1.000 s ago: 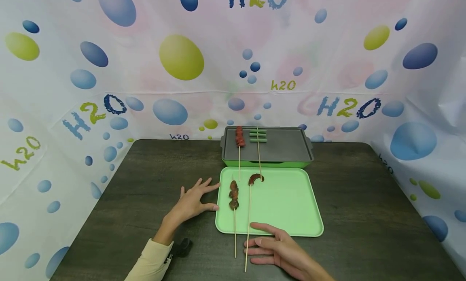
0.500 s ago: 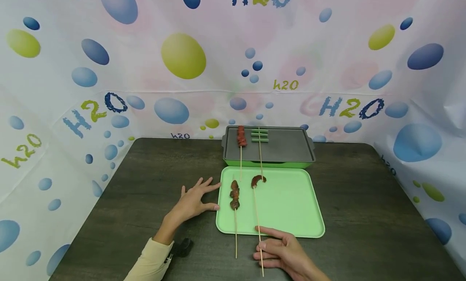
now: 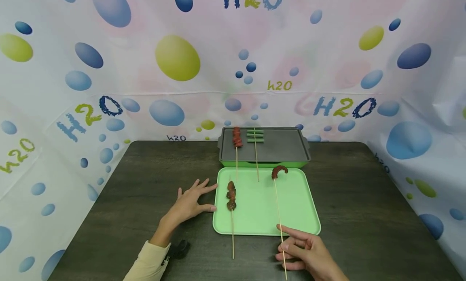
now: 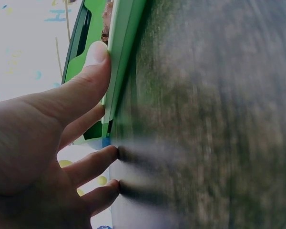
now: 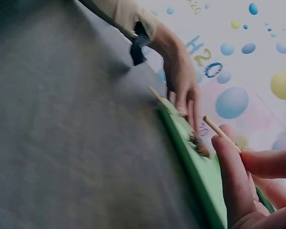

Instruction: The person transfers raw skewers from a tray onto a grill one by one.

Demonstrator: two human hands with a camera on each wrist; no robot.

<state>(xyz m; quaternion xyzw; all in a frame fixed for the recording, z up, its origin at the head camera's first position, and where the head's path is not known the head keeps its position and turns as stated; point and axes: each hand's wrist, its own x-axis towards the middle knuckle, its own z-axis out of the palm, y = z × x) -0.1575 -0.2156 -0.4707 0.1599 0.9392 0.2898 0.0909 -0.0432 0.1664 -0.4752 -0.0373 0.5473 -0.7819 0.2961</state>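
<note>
left hand [image 3: 191, 203] flat, fingers spread, thumb touching green tray [image 3: 295, 216] edge; right hand [image 3: 309, 254] pinches curved-meat skewer [image 3: 278, 204]; meat skewer [image 3: 231, 200] lies in tray

A dark wooden table [image 3: 109, 216] stands before a white backdrop [image 3: 174, 62] printed with blue and yellow bubbles and "H2O" lettering. At the table's far edge sits a grey griddle [image 3: 284, 147] on a green base, bearing a red meat skewer [image 3: 237, 137] and a green vegetable skewer [image 3: 255, 135].
</note>
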